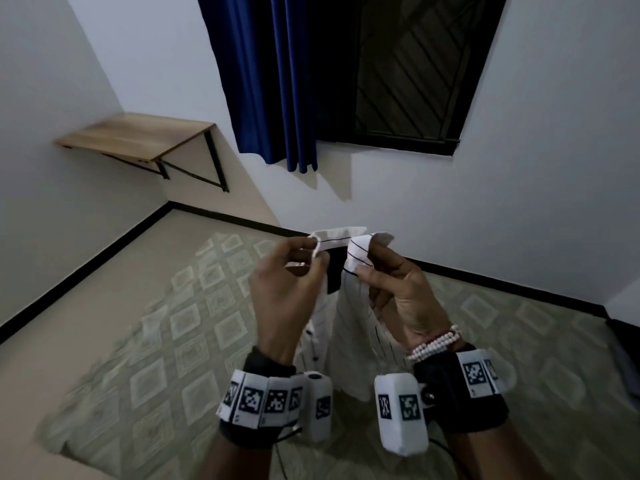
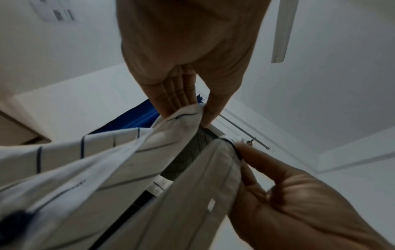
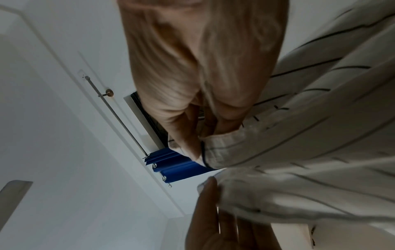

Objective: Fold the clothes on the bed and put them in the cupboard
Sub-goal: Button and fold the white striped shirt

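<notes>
A white shirt with thin dark stripes [image 1: 349, 327] hangs in the air over the bed [image 1: 156, 341], which has a green patterned sheet. Both hands hold the shirt up near its collar [image 1: 341, 234], close together. My left hand [image 1: 317, 252] pinches the left edge of the fabric between thumb and fingers. My right hand [image 1: 363, 261] pinches the other edge. In the left wrist view the left hand [image 2: 197, 110] grips a bunched fold of the shirt [image 2: 128, 160]. In the right wrist view the right hand [image 3: 197, 148] grips the hemmed edge of the shirt [image 3: 310, 135].
A wooden wall shelf [image 1: 138, 135] on black brackets hangs at the back left. A blue curtain [image 1: 273, 81] and a dark barred window [image 1: 415, 64] fill the far wall. Beige floor [image 1: 52, 289] runs along the bed's left side. A dark object [image 1: 627, 351] sits at the right edge.
</notes>
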